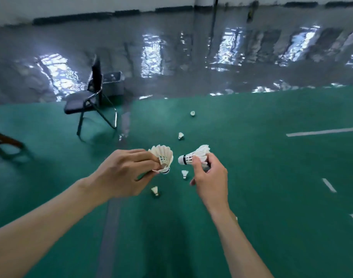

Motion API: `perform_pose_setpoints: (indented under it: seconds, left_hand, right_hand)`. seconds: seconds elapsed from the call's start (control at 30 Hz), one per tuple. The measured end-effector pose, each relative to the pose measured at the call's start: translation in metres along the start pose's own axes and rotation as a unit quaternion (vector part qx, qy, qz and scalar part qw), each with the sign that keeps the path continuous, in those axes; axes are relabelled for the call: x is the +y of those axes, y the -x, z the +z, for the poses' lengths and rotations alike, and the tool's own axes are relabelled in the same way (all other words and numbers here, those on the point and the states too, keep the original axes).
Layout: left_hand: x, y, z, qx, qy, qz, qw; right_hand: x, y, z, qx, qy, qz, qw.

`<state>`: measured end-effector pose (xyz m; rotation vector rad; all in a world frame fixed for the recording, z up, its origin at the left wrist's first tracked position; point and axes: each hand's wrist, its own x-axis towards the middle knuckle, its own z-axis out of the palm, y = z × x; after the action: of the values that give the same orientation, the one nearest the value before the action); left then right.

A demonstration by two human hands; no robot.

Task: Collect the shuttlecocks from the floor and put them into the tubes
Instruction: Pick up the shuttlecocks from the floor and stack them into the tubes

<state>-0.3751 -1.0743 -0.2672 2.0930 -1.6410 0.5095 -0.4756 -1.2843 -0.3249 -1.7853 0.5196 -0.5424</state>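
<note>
A shuttlecock [163, 157] per hand — four more [181, 135] below

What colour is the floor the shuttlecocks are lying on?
Green, with white lines: the court floor shows best in the head view.

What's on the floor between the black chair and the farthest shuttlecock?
Nothing: in the head view, the green floor between the chair and the farthest shuttlecock is bare, apart from a glare streak.
</note>
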Motion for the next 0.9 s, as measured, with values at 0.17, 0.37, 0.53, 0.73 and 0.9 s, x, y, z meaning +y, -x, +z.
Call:
perform_pose_setpoints:
  seconds: [0.17, 0.37, 0.53, 0.73, 0.9]
  left_hand:
    - [-0.096, 0.096, -0.092, 0.009, -0.112, -0.085, 0.990]
    - [-0.188, 0.194, -0.185, 0.045, -0.173, -0.231, 0.956]
    - [-0.259, 0.259, -0.239, 0.061, -0.197, -0.334, 0.920]
    - [-0.359, 0.307, -0.296, 0.055, -0.261, -0.418, 0.869]
    - [-0.451, 0.311, -0.347, 0.048, -0.293, -0.480, 0.825]
  right_hand:
    - [-0.063, -0.022, 0.168, -0.089, -0.059, -0.086, 0.990]
    - [-0.136, -0.037, 0.342, -0.254, -0.066, -0.143, 0.954]
    - [-0.166, -0.052, 0.479, -0.347, -0.064, -0.155, 0.923]
    - [-0.194, -0.091, 0.637, -0.415, -0.096, -0.148, 0.893]
    - [-0.239, -0.139, 0.753, -0.413, -0.169, -0.105, 0.889]
